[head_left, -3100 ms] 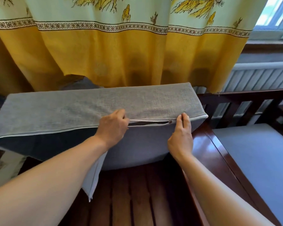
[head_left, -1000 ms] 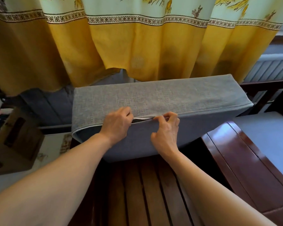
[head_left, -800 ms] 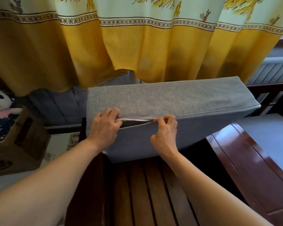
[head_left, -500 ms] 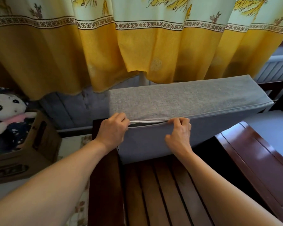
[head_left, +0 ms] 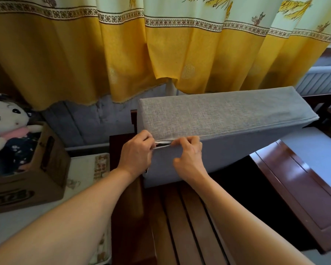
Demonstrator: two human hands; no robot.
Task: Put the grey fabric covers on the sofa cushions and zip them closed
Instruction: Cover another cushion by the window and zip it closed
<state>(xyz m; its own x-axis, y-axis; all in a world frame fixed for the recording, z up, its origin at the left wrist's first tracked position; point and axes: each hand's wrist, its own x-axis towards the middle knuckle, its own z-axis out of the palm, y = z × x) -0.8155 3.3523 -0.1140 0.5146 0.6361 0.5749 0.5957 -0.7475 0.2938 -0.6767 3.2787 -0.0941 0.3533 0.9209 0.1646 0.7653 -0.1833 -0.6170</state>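
I am zipping the cover [head_left: 218,115]: my left hand [head_left: 137,152] pinches its end corner, my right hand [head_left: 187,153] pinches the zip [head_left: 161,145]. Next, close the short gap.

Both bare forearms extended forward, left hand [head_left: 137,153] curled with fingers pinching, right hand [head_left: 188,154] just beside it, fingertips bent in a pinch

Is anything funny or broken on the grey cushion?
Nothing broken. Only a short dark gap in the grey cushion's zip, between the left hand and right hand, is not yet zipped.
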